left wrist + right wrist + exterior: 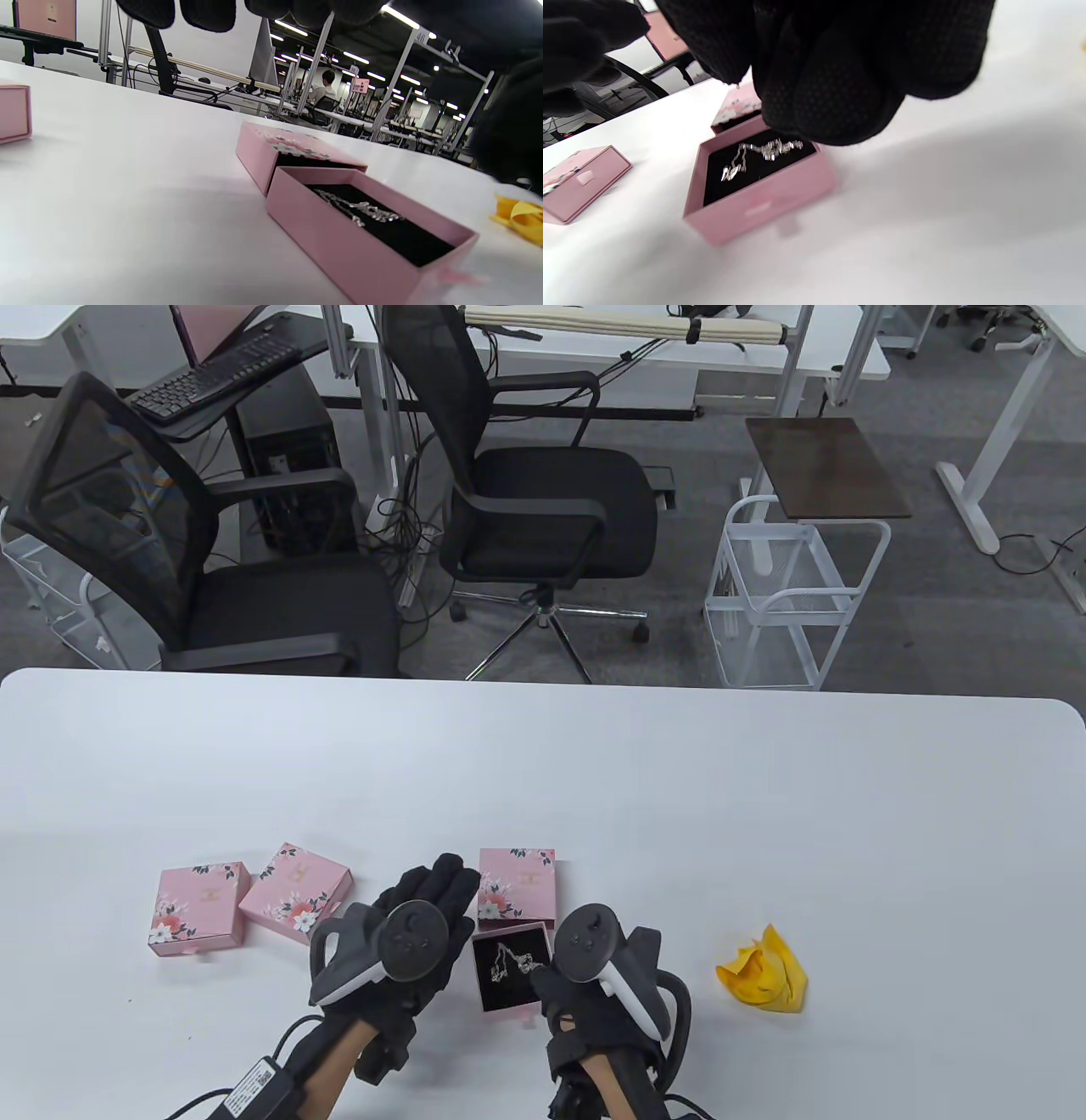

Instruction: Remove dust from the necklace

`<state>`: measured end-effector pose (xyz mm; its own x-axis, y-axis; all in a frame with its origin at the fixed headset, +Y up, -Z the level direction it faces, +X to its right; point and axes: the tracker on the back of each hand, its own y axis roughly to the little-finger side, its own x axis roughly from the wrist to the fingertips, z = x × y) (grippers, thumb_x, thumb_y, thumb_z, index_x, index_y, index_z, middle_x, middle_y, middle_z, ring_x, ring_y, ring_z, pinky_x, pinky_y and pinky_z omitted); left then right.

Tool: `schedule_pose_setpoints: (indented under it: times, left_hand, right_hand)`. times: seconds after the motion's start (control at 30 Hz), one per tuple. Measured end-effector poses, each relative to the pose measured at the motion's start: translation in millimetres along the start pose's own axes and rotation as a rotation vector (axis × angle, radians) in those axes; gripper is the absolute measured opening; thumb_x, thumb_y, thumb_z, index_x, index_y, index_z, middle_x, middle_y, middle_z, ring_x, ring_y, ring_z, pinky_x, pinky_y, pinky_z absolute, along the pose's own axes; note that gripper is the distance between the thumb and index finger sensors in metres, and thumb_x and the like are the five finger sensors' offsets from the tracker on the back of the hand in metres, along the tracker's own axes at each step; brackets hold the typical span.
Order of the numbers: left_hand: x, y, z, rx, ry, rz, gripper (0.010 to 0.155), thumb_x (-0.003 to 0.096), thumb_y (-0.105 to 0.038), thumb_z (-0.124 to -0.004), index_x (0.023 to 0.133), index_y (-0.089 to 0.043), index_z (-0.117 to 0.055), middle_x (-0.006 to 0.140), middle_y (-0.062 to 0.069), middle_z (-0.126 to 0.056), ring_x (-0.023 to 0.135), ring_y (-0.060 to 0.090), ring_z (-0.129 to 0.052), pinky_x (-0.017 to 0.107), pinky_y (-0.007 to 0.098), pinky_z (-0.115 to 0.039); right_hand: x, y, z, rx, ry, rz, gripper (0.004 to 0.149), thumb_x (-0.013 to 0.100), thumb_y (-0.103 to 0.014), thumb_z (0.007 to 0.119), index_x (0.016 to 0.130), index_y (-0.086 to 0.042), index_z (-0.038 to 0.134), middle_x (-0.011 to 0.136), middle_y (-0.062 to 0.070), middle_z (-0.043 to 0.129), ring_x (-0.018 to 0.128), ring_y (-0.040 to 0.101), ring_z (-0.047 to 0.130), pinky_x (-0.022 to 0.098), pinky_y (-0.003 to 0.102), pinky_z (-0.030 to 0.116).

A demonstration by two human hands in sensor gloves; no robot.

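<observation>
White table [543, 780], pink drawer box [507, 976] pulled open, silver chain necklace [509, 963] lying inside.
I'm hovering my right hand [594, 984] curled over it, gripping nothing; left hand [416, 933] flat; crumpled yellow cloth [764, 971] untouched, dusting unstarted.

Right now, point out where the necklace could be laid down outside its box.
Free: the bare table between the open drawer and the yellow cloth, and the wide stretch beyond the boxes toward the far edge. Crowded: the left, where two closed pink boxes sit close together, and around the drawer, flanked by the left hand and right hand.
</observation>
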<state>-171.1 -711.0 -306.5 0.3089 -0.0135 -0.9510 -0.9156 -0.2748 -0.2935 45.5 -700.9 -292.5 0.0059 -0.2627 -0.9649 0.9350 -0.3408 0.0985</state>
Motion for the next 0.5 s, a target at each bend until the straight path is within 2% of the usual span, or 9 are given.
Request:
schedule_pose_setpoints:
  times: [0.1, 0.2, 0.27, 0.33, 0.43, 0.5]
  left_hand:
    - [-14, 4, 0, -0.036, -0.036, -0.007, 0.057, 0.0619, -0.044, -0.056, 0.115, -0.030, -0.042, 0.126, -0.002, -0.035, 0.111, 0.036, -0.044, 0.078, 0.060, -0.050]
    - [-23, 7, -2, -0.015, -0.051, -0.006, 0.057, 0.0616, -0.044, -0.056, 0.115, -0.030, -0.043, 0.126, -0.002, -0.037, 0.111, 0.035, -0.046, 0.078, 0.059, -0.051]
    - [-24, 9, -4, 0.001, -0.057, -0.003, 0.057, 0.0615, -0.044, -0.057, 0.115, -0.030, -0.044, 0.126, -0.001, -0.038, 0.110, 0.035, -0.047, 0.078, 0.059, -0.052]
    - [-23, 8, -6, 0.002, -0.044, -0.002, 0.057, 0.0616, -0.044, -0.057, 0.115, -0.030, -0.044, 0.126, -0.001, -0.038, 0.110, 0.035, -0.047, 0.078, 0.059, -0.052]
    - [-21, 6, -10, 0.017, -0.031, -0.004, 0.057, 0.0614, -0.044, -0.057, 0.115, -0.030, -0.044, 0.125, -0.002, -0.039, 0.110, 0.035, -0.047, 0.078, 0.059, -0.052]
    - [-21, 4, -12, 0.036, -0.031, -0.009, 0.057, 0.0613, -0.044, -0.057, 0.115, -0.031, -0.045, 0.125, -0.002, -0.040, 0.110, 0.035, -0.048, 0.078, 0.058, -0.053]
  right_hand:
    - [8, -9, 8, -0.091, 0.103, -0.065, 0.042, 0.064, -0.033, 0.079, 0.097, -0.007, 0.075, 0.078, 0.018, 0.090, 0.054, 0.035, 0.096, 0.047, 0.048, 0.081]
    - [16, -13, 19, -0.211, 0.148, -0.135, 0.043, 0.063, -0.031, 0.079, 0.100, -0.011, 0.073, 0.091, 0.023, 0.080, 0.069, 0.042, 0.088, 0.056, 0.054, 0.075]
    - [17, -11, 27, -0.272, 0.149, -0.116, 0.044, 0.063, -0.030, 0.080, 0.103, -0.013, 0.071, 0.100, 0.027, 0.072, 0.078, 0.047, 0.080, 0.061, 0.058, 0.069]
    - [18, -9, 35, -0.245, 0.137, -0.120, 0.044, 0.064, -0.029, 0.080, 0.104, -0.014, 0.070, 0.106, 0.031, 0.063, 0.086, 0.054, 0.070, 0.065, 0.062, 0.062]
    - [21, -7, 45, -0.217, 0.060, -0.124, 0.046, 0.064, -0.026, 0.079, 0.106, -0.013, 0.068, 0.109, 0.034, 0.056, 0.088, 0.058, 0.064, 0.066, 0.064, 0.059]
    - [22, -7, 46, -0.244, 0.065, -0.127, 0.046, 0.064, -0.026, 0.080, 0.106, -0.013, 0.068, 0.109, 0.034, 0.057, 0.088, 0.057, 0.064, 0.066, 0.064, 0.059]
